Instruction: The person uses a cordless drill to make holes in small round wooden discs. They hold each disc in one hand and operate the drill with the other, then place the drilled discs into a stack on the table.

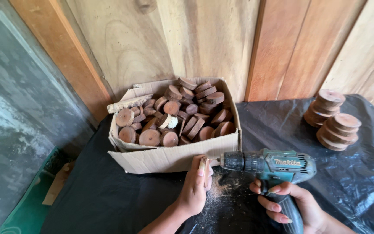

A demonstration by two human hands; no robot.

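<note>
Close by a cardboard box of cut rounds [174,158]: left hand [194,188] pinching small round wooden slice [204,172] upright over black plastic sheet [109,195], right hand [288,203] wrapped around teal cordless drill [267,164], bit at slice. Possible slip toward fingers.

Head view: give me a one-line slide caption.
Left hand holds a wooden disc on edge against the bit of a teal cordless drill gripped by the right hand, beside a cardboard box of discs.

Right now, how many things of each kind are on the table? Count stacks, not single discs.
Cardboard box of wood discs: 1
Stacks of wood discs: 2
Drill, in the right hand: 1
Single wood disc, held on edge by the left hand: 1
Total: 5
</note>
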